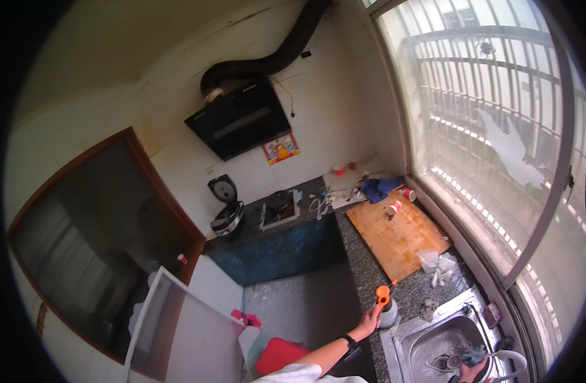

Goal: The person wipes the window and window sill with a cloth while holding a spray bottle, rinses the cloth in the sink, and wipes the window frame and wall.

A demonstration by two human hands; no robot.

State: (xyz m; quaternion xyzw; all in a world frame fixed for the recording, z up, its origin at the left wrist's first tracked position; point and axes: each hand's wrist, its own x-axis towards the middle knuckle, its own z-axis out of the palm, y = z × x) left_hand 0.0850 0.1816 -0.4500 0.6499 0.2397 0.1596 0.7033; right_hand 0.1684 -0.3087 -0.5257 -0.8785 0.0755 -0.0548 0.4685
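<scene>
My left hand [369,320] is closed around the orange top of a pale bottle [389,316] on the counter beside the sink. That orange top [383,295] has a rounded upper part and a small piece sticking out towards the cutting board. Down at the right side of the steel sink [427,348], my right hand [473,372] grips a crumpled grey-blue cloth [475,354]. Part of this hand is cut off by the frame's lower edge. A round metal item [454,361] lies in the basin near the cloth, and a pale curved tap [515,359] reaches over from the right.
A wooden cutting board [395,239] bears a red-and-white cup [394,207]. Crumpled plastic [428,260] lies at its near corner, a dark blue cloth [380,188] at its far end. Further off are a gas stove [280,207] and an open rice cooker [228,217]. A barred window stands right.
</scene>
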